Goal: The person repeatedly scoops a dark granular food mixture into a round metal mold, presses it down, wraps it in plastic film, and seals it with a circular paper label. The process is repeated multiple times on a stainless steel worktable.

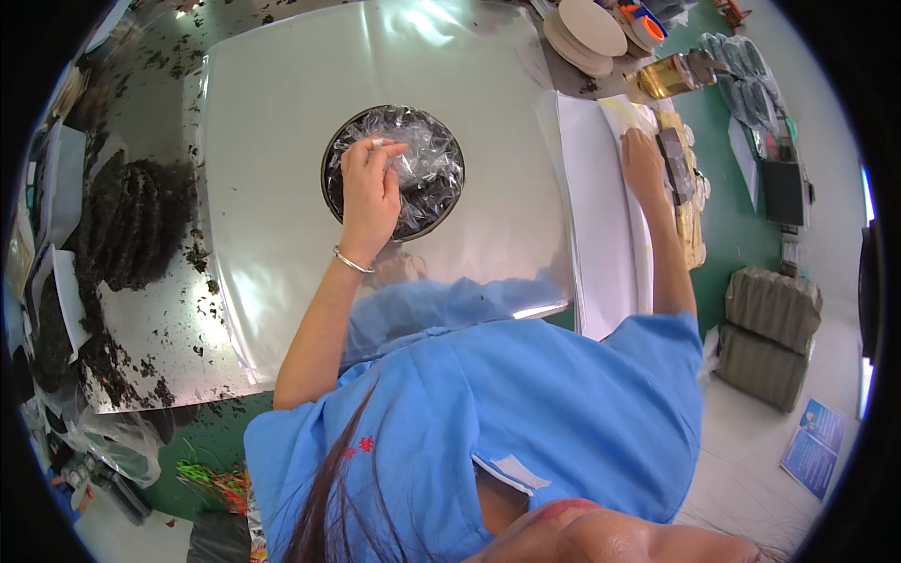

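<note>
A round black-rimmed dish (326, 178) stands on a large shiny sheet of clear film (272, 188). Inside it lies crumpled clear plastic film (427, 155) over dark contents. My left hand (371, 192), with a bracelet at the wrist, reaches over the dish's left part. Its fingers are bent and closed on the crumpled film; their exact hold is partly hidden. Off to the right, my right hand (644, 164) lies on the far part of a stack of white paper sheets (596, 216), fingers laid over the yellowish top sheet near its right edge.
Dark crumbs and a ridged dark heap (136, 220) cover the left of the table. Wrapped yellowish packs (693, 225) line the paper's right side. At the far right stand round cream discs (591, 28), an orange tape roll (648, 30) and a jar of amber liquid (662, 77).
</note>
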A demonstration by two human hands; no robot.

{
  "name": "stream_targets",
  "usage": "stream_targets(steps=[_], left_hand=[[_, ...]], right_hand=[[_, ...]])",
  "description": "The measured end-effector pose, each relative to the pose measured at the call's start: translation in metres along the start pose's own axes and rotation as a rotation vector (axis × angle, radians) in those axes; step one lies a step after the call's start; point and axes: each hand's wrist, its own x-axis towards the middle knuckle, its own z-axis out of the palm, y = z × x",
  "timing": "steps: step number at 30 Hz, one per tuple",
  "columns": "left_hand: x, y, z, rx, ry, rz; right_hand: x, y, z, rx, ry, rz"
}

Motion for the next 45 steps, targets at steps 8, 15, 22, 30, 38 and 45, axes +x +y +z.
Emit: stream_targets(steps=[8,15,22,30,38,45], left_hand=[[-0.002,-0.001,-0.003,-0.052,0.106,-0.005],[-0.012,-0.016,0.006,-0.418,0.072,-0.28],[-0.013,-0.009,0.002,-0.687,0.123,-0.386],[-0.01,-0.016,-0.026,-0.144,0.222,-0.294],[-0.006,-0.042,-0.03,-0.475,0.201,-0.411],[-0.006,-0.037,-0.031,-0.349,0.203,-0.486]], right_hand=[[-0.009,-0.237,-0.156,0.646,0.566,-0.209],[-0.012,-0.327,-0.091,1.32,-0.054,-0.159],[0.037,-0.336,-0.078,1.469,-0.067,-0.173],[0.026,-0.386,-0.039,0.552,-0.057,-0.326],[0.022,-0.375,-0.041,0.466,-0.016,-0.268],[0.012,-0.342,-0.045,0.649,0.068,-0.092]])
